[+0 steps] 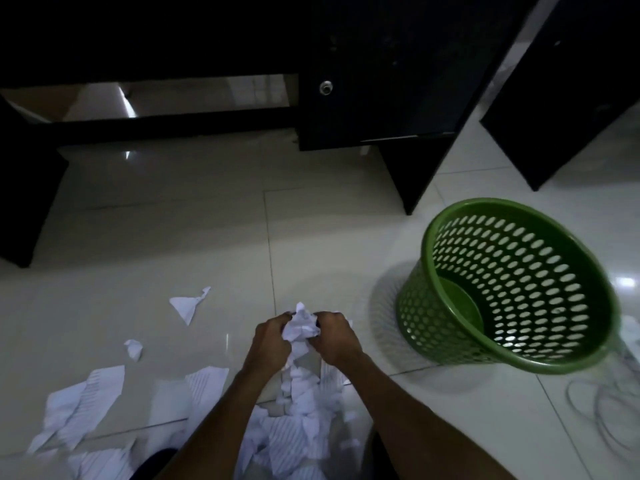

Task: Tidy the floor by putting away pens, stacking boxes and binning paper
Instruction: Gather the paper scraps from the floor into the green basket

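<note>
A crumpled wad of white paper (300,326) is squeezed between my left hand (271,339) and my right hand (335,337), both closed around it just above the tiled floor. More torn white paper (304,410) trails down beneath the wad and lies heaped between my forearms. A green perforated plastic bin (512,289) stands to the right of my hands, tilted with its mouth toward me, and looks empty inside.
Loose scraps lie on the floor at the left: a triangular piece (188,304), a small crumpled bit (134,348) and larger sheets (86,403). Dark desk furniture (377,98) fills the back. White cables (609,403) coil at the right edge.
</note>
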`<state>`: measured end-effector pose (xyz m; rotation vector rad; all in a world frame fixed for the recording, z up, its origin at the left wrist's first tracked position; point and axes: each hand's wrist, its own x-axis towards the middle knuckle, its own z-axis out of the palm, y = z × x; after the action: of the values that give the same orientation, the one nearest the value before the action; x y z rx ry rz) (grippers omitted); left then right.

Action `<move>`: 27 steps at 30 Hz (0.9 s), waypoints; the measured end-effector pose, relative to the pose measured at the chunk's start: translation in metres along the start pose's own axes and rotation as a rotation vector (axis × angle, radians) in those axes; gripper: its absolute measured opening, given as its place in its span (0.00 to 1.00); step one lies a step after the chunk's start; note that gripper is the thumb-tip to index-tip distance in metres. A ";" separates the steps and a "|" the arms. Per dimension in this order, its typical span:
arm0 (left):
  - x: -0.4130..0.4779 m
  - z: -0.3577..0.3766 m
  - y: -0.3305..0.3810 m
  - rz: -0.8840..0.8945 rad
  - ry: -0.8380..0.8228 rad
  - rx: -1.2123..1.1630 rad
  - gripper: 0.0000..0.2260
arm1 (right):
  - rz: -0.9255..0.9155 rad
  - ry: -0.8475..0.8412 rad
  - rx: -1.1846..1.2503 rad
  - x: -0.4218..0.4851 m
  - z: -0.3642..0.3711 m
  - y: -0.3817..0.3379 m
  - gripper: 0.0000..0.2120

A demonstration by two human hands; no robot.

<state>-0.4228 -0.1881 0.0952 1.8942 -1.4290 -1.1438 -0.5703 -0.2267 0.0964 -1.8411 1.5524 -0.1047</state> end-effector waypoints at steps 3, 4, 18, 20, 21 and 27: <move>-0.003 0.000 0.040 0.047 -0.007 -0.020 0.14 | -0.023 0.061 0.020 -0.012 -0.032 0.002 0.11; -0.005 -0.001 0.055 0.064 -0.004 -0.008 0.15 | -0.033 0.073 0.004 -0.013 -0.043 0.003 0.11; 0.004 -0.009 0.200 0.314 0.064 0.028 0.11 | -0.129 0.361 -0.121 -0.051 -0.192 -0.007 0.10; 0.005 -0.006 0.219 0.384 0.064 0.093 0.10 | -0.134 0.414 -0.114 -0.053 -0.208 0.000 0.09; 0.003 -0.004 0.230 0.421 0.057 0.119 0.10 | -0.133 0.436 -0.111 -0.053 -0.216 0.003 0.10; 0.004 0.030 0.283 0.556 0.026 0.151 0.12 | -0.090 0.535 -0.050 -0.073 -0.258 0.041 0.09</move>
<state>-0.5956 -0.2806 0.3023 1.4452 -1.9070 -0.7550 -0.7496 -0.2818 0.2918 -2.0272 1.8309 -0.6505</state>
